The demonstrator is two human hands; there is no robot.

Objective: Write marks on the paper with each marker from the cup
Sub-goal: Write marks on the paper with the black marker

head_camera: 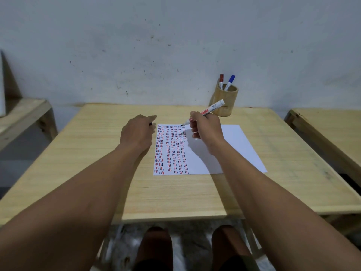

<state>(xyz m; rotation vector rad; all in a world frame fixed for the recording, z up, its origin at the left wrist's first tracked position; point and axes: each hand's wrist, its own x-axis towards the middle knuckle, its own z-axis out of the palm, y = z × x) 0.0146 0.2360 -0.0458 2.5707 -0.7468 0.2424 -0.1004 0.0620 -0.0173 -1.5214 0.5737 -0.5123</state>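
A white sheet of paper (232,145) lies on the wooden table (97,163), its left part filled with columns of short red, blue and black marks. My right hand (205,130) grips an uncapped black marker (212,108), tip down at the top of the last column. My left hand (136,132) rests curled at the paper's left edge with a small dark thing, likely the marker's cap, between its fingers. A wooden cup (224,102) at the back right holds a red marker (221,81) and a blue marker (230,82).
A blue-grey wall stands right behind the table. Another wooden table (332,130) sits to the right and a wooden bench (21,114) to the left. My knees (156,245) show under the table's front edge.
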